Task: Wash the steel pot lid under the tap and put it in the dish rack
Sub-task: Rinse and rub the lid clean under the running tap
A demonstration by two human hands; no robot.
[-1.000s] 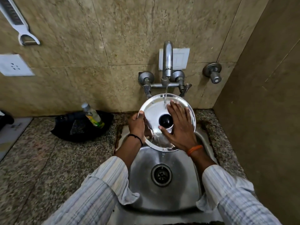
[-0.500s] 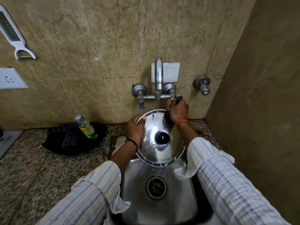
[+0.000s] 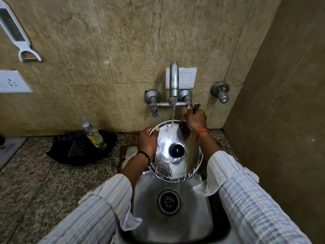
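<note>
The round steel pot lid [image 3: 186,166] with a black knob in its middle is held tilted over the steel sink [image 3: 198,217]. My left hand [image 3: 146,144] grips its left rim. A thin stream of water falls from the tap [image 3: 173,80] onto the lid's upper part and runs down it. My right hand [image 3: 195,118] is up at the wall, closed around the tap's right valve handle [image 3: 196,106]. No dish rack is in view.
A small bottle [image 3: 94,135] lies on a black tray [image 3: 77,150] on the speckled granite counter [image 3: 44,182] to the left. A white peeler [image 3: 15,32] hangs on the tiled wall. A second valve [image 3: 220,91] sticks out on the right, close to the side wall.
My right hand left the lid's surface and went up to the tap's right valve handle, where it now stays. My left hand keeps the lid under the stream.
</note>
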